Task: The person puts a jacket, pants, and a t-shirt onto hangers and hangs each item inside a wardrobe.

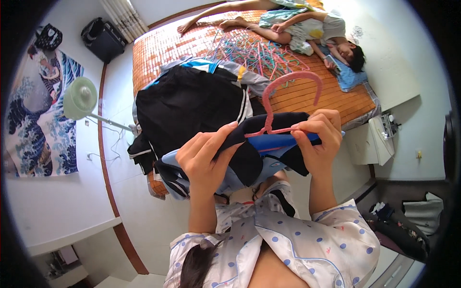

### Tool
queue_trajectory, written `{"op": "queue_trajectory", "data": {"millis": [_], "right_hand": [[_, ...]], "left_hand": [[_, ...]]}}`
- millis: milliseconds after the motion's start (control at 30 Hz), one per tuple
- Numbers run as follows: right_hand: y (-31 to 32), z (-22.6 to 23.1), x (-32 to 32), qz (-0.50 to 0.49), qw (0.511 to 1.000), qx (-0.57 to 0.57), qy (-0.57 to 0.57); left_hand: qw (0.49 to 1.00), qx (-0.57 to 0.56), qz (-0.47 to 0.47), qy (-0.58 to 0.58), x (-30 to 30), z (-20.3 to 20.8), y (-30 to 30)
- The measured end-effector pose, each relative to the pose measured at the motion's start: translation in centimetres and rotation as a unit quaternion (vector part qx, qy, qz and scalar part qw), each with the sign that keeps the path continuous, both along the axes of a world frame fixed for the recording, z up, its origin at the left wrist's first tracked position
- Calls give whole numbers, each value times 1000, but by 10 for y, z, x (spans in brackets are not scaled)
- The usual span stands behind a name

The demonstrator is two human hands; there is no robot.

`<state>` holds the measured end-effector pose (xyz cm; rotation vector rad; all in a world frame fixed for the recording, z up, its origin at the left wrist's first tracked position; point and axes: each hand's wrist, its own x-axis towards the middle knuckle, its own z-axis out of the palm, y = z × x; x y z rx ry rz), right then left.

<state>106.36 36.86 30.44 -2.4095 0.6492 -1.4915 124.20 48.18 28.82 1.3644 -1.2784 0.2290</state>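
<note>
At centre frame, left fingers [222, 136] pinch a navy fabric collar [289, 118]; right fingers [321, 127] pinch a pink textured curved-hook hanger [294, 75].

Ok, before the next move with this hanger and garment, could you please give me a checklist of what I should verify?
1. Left hand gripping the collar: ok.
2. Right hand pinching the hanger beside the hook: ok.
3. Hook free of cloth, above the collar: ok.
4. Both hanger ends seated in the garment: cannot tell, cloth and hands hide them.
5. Spare hangers on the bed sorted: not ok, they lie in a jumbled heap.
</note>
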Motion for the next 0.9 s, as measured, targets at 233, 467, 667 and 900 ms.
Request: {"op": "queue_trajectory", "data": {"millis": [233,467,667,900], "right_hand": [[-16,93,-72,-107,994,-23,-28],[-18,113,-184,-231,970,-49,-51],[-3,114,-269,-372,925,-60,-45],[-2,112,-353,-521,846,-110,-5]], "left_hand": [[992,34,-93,-80,-48,112,-52],[962,-6,-255,-94,-131,132,-110],[930,41,-356,-86,-212,130,-146],[856,8,-515,-46,-312,120,-206]]}}
